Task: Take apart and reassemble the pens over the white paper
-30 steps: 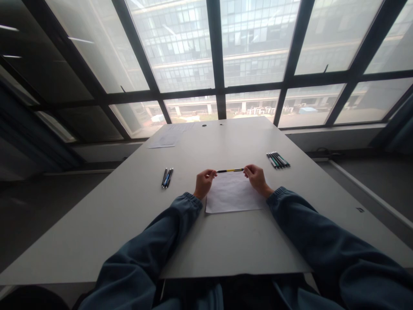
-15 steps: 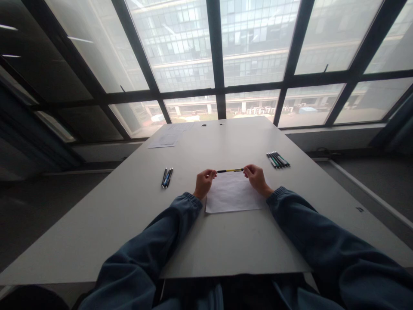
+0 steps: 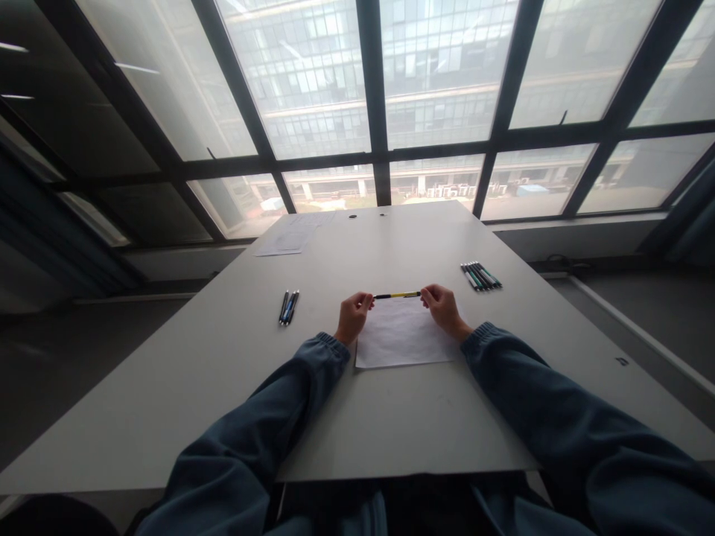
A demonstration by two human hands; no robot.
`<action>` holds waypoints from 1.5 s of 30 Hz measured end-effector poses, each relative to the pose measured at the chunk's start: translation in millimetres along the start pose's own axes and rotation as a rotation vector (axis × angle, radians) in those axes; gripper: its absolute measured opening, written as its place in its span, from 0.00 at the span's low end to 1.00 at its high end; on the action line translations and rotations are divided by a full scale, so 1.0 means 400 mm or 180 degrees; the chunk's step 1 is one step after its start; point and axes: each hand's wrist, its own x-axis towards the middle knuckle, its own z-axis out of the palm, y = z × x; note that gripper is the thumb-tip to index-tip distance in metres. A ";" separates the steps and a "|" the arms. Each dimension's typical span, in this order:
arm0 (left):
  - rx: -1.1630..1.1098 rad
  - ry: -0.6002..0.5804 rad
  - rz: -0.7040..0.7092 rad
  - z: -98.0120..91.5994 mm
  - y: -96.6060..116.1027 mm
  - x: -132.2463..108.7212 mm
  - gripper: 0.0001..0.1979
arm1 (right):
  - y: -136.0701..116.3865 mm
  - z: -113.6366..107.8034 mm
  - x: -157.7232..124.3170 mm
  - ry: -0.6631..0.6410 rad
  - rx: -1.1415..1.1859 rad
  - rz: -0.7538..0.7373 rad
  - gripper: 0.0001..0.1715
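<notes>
A yellow and black pen [image 3: 397, 295] is held level between my two hands, above the far edge of a white sheet of paper [image 3: 405, 339]. My left hand [image 3: 353, 314] pinches its black end, fingers closed. At the other end, the fingers of my right hand [image 3: 441, 305] are closed on the pen's tip by the clip. Left of my hands lie several dark and blue pens [image 3: 289, 307], side by side. To the right, a row of several green, black and white pens [image 3: 481, 276] rests on the table.
The white table [image 3: 223, 402] stretches away to a large framed window [image 3: 380, 89]. Printed sheets [image 3: 282, 237] lie at its far left. Two small dark spots sit near the far edge, and a small dark mark [image 3: 622, 362] is at the right.
</notes>
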 end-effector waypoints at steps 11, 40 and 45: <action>-0.0028 -0.0029 0.0000 0.001 0.002 0.000 0.18 | -0.003 0.001 0.001 -0.0013 -0.0054 -0.0033 0.20; -0.0005 -0.0087 0.0004 0.001 0.011 -0.002 0.21 | -0.001 -0.002 -0.001 -0.0030 -0.0203 0.0009 0.25; 0.0021 -0.0098 0.0017 0.001 0.013 -0.001 0.23 | -0.002 -0.003 -0.002 -0.0053 -0.0211 0.0003 0.25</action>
